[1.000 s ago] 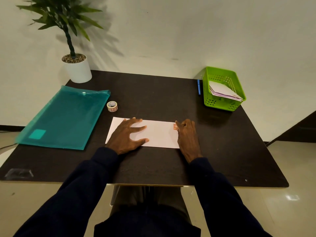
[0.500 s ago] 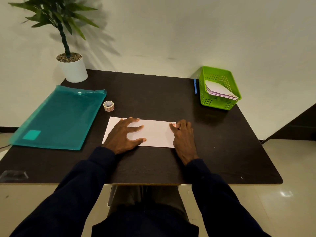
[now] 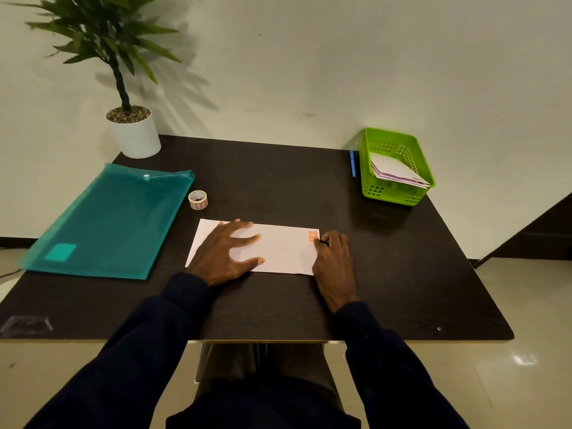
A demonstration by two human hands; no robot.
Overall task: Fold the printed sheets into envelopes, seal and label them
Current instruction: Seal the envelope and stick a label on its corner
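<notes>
Your left hand (image 3: pixel 227 253) pins the envelope (image 3: pixel 278 249) flat, fingers spread — tape roll (image 3: pixel 198 199) just beyond its left corner. Your right hand (image 3: pixel 335 258) curls at its right edge by the sticker (image 3: pixel 313 235); pinching or not, I cannot tell. Rub that sticker down firmly.

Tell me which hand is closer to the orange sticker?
Right. The right hand is beside the orange sticker; the left hand lies flat across the envelope, farther left.

Matt paper envelope (image 3: pixel 278 249) on a dark matt table (image 3: pixel 278 181); translucent glossy plastic folder (image 3: pixel 108 221); perforated plastic basket (image 3: pixel 396 193).
</notes>
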